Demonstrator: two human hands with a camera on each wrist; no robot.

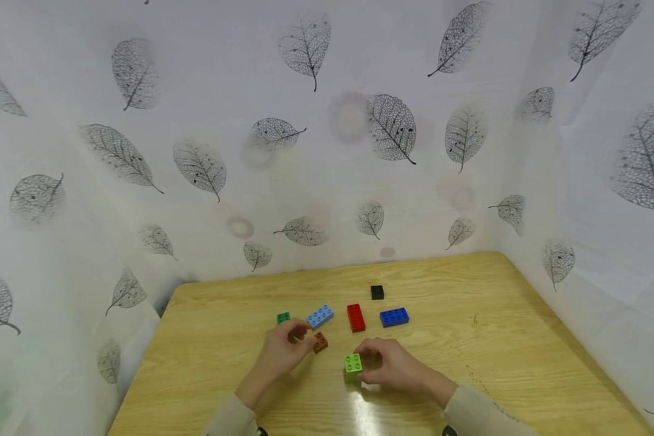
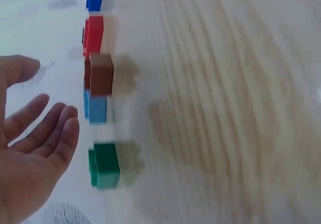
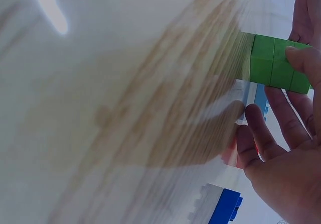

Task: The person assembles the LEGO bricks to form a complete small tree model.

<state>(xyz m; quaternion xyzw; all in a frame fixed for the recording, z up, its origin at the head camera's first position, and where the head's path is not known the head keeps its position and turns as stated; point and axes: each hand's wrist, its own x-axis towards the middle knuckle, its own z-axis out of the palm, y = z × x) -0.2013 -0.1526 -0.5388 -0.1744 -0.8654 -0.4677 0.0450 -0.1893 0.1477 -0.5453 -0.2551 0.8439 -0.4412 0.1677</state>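
Note:
My right hand (image 1: 392, 366) pinches a stack of lime green toy bricks (image 1: 353, 367) between thumb and fingers. In the right wrist view, the green stack (image 3: 273, 61) stands upright on the table, its layers visible as seams. My left hand (image 1: 284, 348) is held above the table with fingers loosely bent and nothing in it. Nearest to it is a small brown brick (image 1: 320, 343), just beyond the fingertips. A dark green brick (image 1: 283, 317), partly covered in the head view, and a light blue brick (image 1: 320, 316) lie behind that hand.
Farther back on the wooden table (image 1: 218, 339) lie a red brick (image 1: 355, 318), a dark blue brick (image 1: 394, 317) and a small black brick (image 1: 377, 292). A white leaf-print curtain (image 1: 327, 181) surrounds the table's back and sides.

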